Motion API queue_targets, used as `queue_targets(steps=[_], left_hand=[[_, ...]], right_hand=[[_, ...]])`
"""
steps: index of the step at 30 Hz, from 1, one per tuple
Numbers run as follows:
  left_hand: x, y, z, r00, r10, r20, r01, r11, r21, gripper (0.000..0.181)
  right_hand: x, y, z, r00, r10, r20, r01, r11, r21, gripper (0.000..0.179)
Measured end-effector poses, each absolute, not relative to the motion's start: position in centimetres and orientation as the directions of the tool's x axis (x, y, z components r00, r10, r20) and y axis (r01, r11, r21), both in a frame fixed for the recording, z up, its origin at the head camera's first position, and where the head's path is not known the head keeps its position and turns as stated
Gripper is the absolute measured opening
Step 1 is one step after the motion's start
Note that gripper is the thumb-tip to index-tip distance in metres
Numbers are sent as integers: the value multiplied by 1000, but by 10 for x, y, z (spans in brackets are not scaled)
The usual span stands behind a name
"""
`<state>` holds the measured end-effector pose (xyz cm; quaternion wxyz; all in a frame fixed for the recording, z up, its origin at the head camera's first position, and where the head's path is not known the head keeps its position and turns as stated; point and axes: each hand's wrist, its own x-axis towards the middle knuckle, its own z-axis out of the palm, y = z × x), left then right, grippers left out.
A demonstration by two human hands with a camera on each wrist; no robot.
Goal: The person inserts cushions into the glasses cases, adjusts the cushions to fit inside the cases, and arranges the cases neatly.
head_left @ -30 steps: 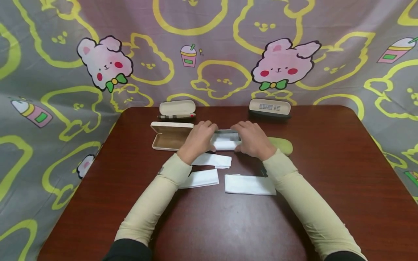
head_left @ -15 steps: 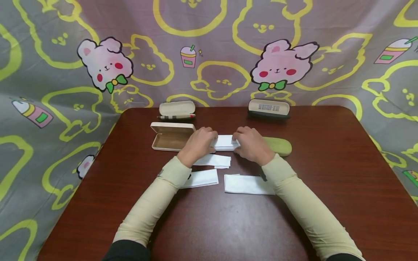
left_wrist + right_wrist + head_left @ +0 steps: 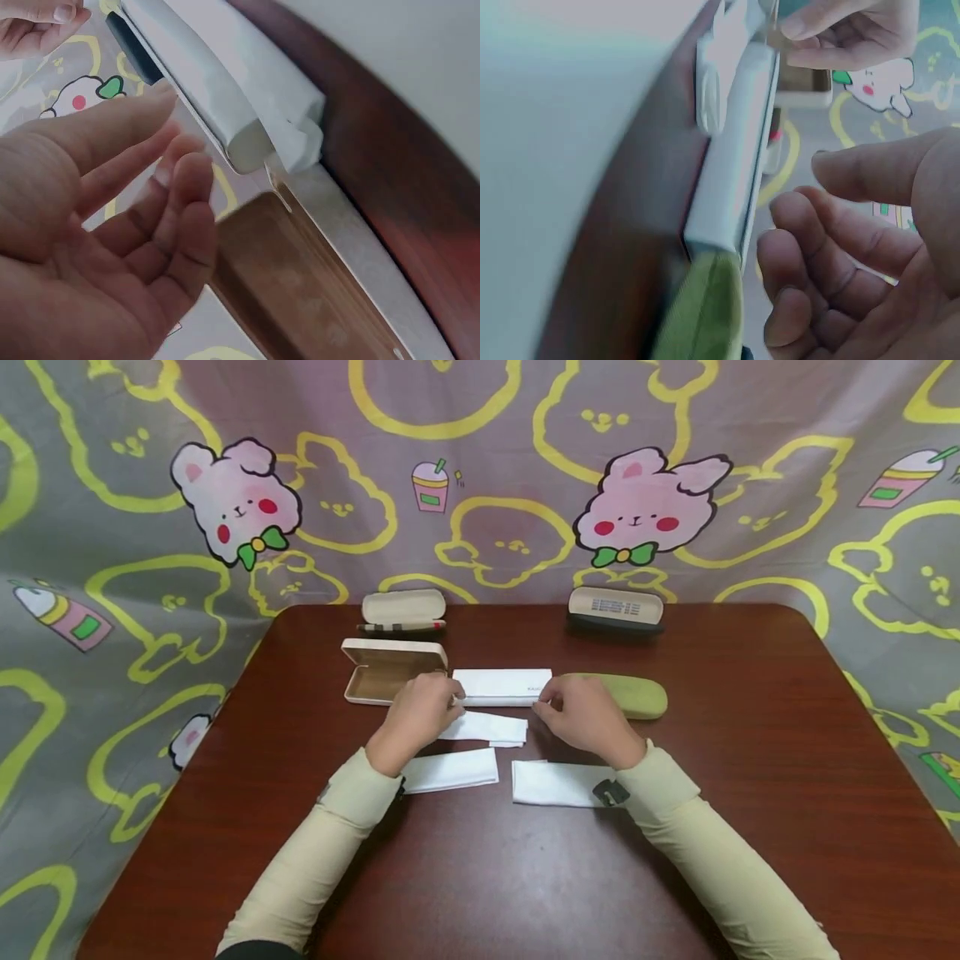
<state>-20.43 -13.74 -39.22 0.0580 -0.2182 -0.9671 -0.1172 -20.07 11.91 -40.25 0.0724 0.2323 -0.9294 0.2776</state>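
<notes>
A closed white glasses case (image 3: 498,687) lies near the middle of the table. My left hand (image 3: 422,714) is at its left end, thumb and fingers loosely bent around air; the left wrist view shows the case (image 3: 199,75) beyond the fingertips. At the right end hovers my right hand (image 3: 588,712), likewise holding nothing, its curved fingers (image 3: 784,262) apart from the case in the right wrist view. A green glasses case (image 3: 641,697) lies partly behind the right hand. To the left, an open white case with brown lining (image 3: 382,683) is partly covered by the left hand.
Folded white cloths lie in front: one just below the case (image 3: 491,727), one at left (image 3: 457,770), one at right (image 3: 558,783). At the back stand an open plaid-edged case (image 3: 403,608) and an open dark case (image 3: 617,610). A patterned curtain (image 3: 510,468) hangs behind the table.
The white glasses case was open, with its lid up; the lid came down under both hands. Both hands have since let go and drawn apart, toward the body.
</notes>
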Motion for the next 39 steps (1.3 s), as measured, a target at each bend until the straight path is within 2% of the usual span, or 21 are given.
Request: queue_targets(steps=[5, 8, 12, 19, 22, 29, 35, 39], left_hand=[[-197, -146, -396, -906, 411, 105, 423, 889, 175, 13], [-196, -148, -400, -910, 407, 75, 414, 896, 163, 7], [-198, -149, -404, -915, 402, 34, 402, 899, 172, 18], [-202, -150, -407, -922, 385, 27, 383, 904, 188, 22], [-202, -150, -408, -935, 354, 13, 350, 921, 173, 17], [-202, -150, -406, -954, 298, -43, 288, 945, 158, 19], [-203, -157, -407, -942, 336, -29, 326, 929, 176, 18], [-205, -166, -408, -932, 361, -7, 347, 901, 259, 15]], right_hand=[[-196, 109, -410, -883, -430, 188, -462, 727, -508, 9], [-195, 103, -416, -888, -446, 115, -440, 749, -495, 11], [-194, 95, -420, -895, -442, 62, -422, 791, -443, 15], [-193, 87, -420, -899, -433, 66, -419, 805, -420, 24], [-193, 85, -420, -907, -418, 52, -398, 812, -427, 27], [-194, 85, -419, -919, -391, 51, -374, 824, -426, 12], [-194, 89, -420, -922, -384, 52, -359, 796, -487, 13], [-195, 93, -421, -918, -392, 61, -359, 753, -551, 12]])
